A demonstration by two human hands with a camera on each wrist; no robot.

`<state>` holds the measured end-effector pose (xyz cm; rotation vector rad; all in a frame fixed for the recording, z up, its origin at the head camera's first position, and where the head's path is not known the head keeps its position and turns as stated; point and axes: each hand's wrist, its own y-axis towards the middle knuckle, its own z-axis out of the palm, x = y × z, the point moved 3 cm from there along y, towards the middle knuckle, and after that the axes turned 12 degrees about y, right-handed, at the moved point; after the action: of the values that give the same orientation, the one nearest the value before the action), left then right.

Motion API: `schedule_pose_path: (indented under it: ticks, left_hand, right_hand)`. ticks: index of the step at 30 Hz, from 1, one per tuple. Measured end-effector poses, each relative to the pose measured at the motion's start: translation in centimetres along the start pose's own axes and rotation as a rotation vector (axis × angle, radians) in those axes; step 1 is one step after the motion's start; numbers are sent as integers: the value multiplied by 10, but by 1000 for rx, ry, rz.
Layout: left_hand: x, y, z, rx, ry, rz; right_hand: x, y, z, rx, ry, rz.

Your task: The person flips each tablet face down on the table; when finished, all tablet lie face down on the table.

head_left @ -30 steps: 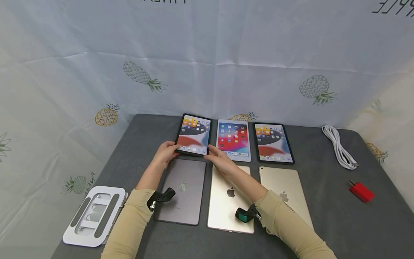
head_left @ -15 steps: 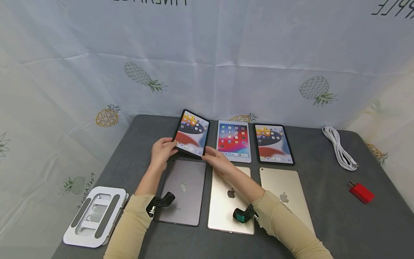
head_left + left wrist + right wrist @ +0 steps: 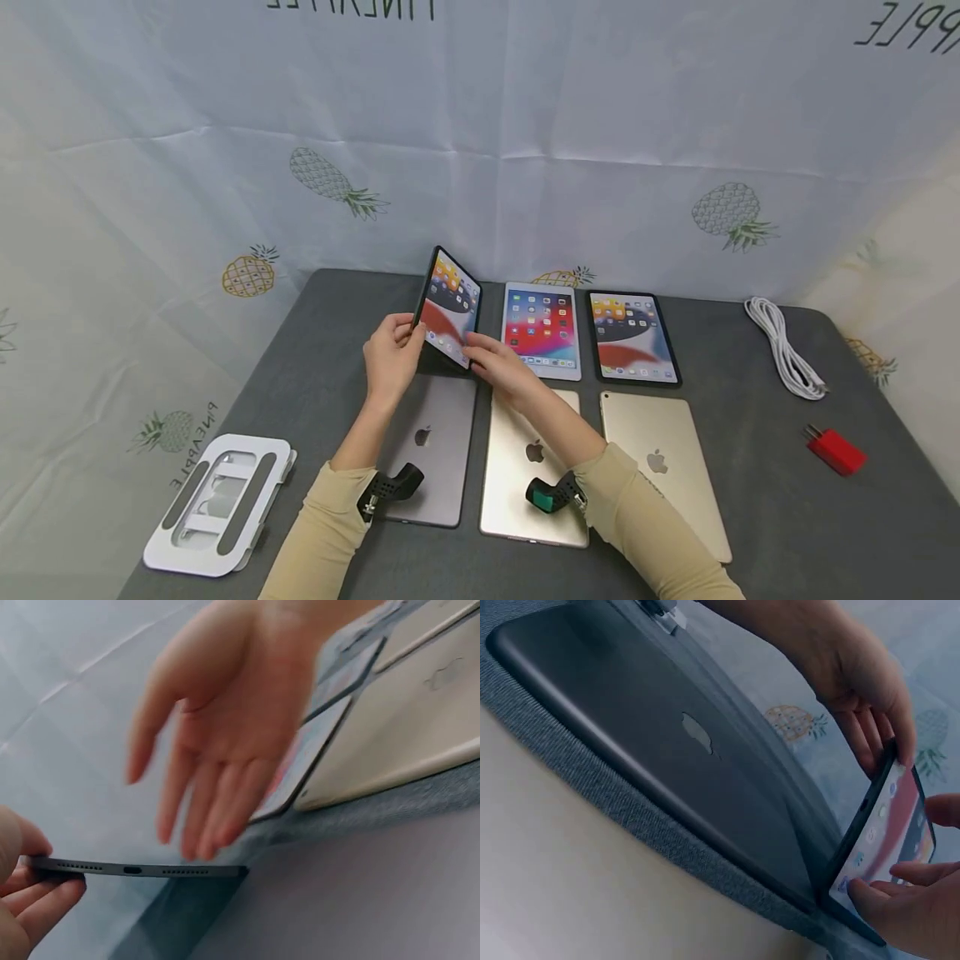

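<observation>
My left hand (image 3: 392, 358) pinches the lower left edge of a small black-framed tablet (image 3: 452, 310), thumb on the screen side. The tablet is tilted up off the table, its lit screen turned toward the right. My right hand (image 3: 508, 368) is beside its lower right side with fingers extended; in the left wrist view that right hand (image 3: 232, 742) shows straight, spread fingers. In the right wrist view its fingertips overlap the screen of the tablet (image 3: 885, 825); whether they touch is unclear. Below lies a grey tablet (image 3: 435, 450), back up, partly under my left forearm.
A white tablet (image 3: 542, 329) and another black-framed tablet (image 3: 633, 337) lie face up to the right. Two gold tablets, one left (image 3: 517, 492) and one right (image 3: 663, 450), lie back up. A white folding stand (image 3: 213, 508), white cable (image 3: 783, 346) and red charger (image 3: 837, 451) rest at the sides.
The held tablet has risen and tipped from nearly flat to steeply tilted, turning its screen to the right. My right hand has gone from holding its lower right corner to straight fingers beside it.
</observation>
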<state>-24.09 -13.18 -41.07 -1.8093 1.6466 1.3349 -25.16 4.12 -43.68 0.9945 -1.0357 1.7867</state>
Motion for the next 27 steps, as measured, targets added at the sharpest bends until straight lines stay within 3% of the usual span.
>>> schedule_pose_path:
  ticks: [4,9,15,22,27]
  left_hand:
    - [-11,-5,7,-5,27,106]
    - [-24,-9,14,16,18,195]
    - [-33,-16,22,107,-22,258]
    - [-34,-20,27,212,-81,309]
    - [-30,-21,25,315,-143,261]
  right_hand:
    - [6,3,3,5,-29,-43]
    - [13,2,5,-13,-119,-91]
    - [26,-2,5,-41,-126,-96]
    - [35,-7,1,-86,-126,-89]
    - [37,-8,-4,-113,-108,-104]
